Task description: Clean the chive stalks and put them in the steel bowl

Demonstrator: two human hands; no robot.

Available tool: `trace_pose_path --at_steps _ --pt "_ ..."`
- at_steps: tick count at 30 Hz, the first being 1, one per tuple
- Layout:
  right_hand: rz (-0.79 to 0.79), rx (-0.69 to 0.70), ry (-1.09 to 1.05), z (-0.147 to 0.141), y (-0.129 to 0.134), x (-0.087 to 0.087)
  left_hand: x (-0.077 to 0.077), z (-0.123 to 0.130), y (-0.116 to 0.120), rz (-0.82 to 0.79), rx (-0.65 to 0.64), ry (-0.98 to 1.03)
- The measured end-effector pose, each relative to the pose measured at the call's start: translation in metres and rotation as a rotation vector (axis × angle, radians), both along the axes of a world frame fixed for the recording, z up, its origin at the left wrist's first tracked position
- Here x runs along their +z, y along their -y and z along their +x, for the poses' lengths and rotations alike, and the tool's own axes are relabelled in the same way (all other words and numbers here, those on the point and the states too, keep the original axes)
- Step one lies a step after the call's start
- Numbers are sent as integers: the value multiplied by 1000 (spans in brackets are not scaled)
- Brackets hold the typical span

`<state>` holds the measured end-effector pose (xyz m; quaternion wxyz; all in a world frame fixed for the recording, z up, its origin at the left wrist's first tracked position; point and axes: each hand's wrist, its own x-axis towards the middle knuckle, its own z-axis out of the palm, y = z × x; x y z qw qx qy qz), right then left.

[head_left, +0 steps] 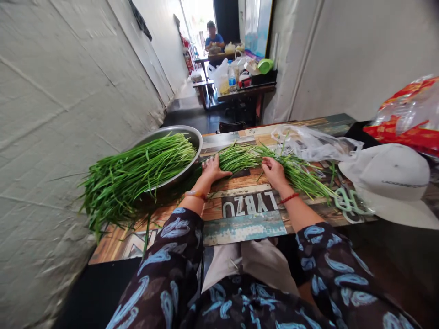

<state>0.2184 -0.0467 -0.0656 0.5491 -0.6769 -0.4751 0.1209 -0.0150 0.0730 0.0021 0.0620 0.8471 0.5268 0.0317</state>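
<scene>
A bunch of garlic chives (238, 156) lies across the patterned wooden table. My left hand (211, 170) rests over the left part of this bunch, thumb stretched out along the near side. At the other end, my right hand (273, 171) has its fingers curled and pinched at the chive stems. More loose chives (305, 177) spread to the right of that hand. On the left stands a metal basin (196, 137) heaped with long green chives (147, 160), whose leaf tips hang over the rim.
Pale-green-handled scissors (347, 203) lie at the right beside a white cap (387, 171). A clear plastic bag (308, 142) is behind the chives, and a red-and-clear package (408, 116) is farther right. Beyond, a second table (247, 91) holds bags and a bottle; a person (214, 39) sits behind.
</scene>
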Motion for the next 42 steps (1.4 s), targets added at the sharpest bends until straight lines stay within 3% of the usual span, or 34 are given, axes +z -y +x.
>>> trace_pose_path --at_steps 3,7,13,18,21,26,31,37,42 --pt "20 2 -64 6 -1 -2 2 0 6 43 -15 -26" --pt "50 -9 -91 5 1 0 7 -6 34 119 -130 -74" --pt "60 -17 -110 5 3 1 11 -42 70 421 -183 -84" --pt "43 -6 -111 4 4 3 -1 -76 82 207 -294 -50" --pt "31 2 -94 4 5 5 1 -86 89 109 -371 1" --pt "24 -14 -89 4 4 6 15 -81 88 87 -316 -21" --pt "49 0 -101 3 1 5 16 -72 89 -5 -323 -156" --pt "39 -3 -84 1 -1 5 17 -66 103 250 -339 -295" --pt "32 -8 -92 3 0 5 12 -53 81 429 -157 -114"
